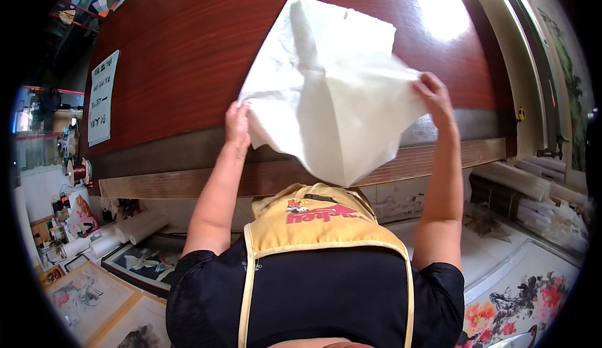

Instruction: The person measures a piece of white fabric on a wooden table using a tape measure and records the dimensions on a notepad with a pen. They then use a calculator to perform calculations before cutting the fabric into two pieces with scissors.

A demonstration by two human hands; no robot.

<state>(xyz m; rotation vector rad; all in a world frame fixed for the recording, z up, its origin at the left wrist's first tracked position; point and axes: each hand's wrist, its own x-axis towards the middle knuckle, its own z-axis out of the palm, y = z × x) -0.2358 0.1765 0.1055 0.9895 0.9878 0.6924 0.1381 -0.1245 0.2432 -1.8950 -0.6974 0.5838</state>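
Observation:
A large creased white sheet [332, 91], perhaps cloth or thin paper, is held spread above the near part of a glossy red-brown wooden table [188, 47], its lower corner hanging toward the near edge. My left hand [238, 122] grips the sheet's left side with closed fingers. My right hand [433, 94] grips its right side, a little higher in the view, where the sheet is blurred by motion.
A strip of paper with black characters [102, 97] lies at the table's left. A spool of copper wire [78, 172] sits at the left corner. A long rail [533, 65] runs along the right. Paper rolls [514, 182] and paintings [520, 304] lie below the table.

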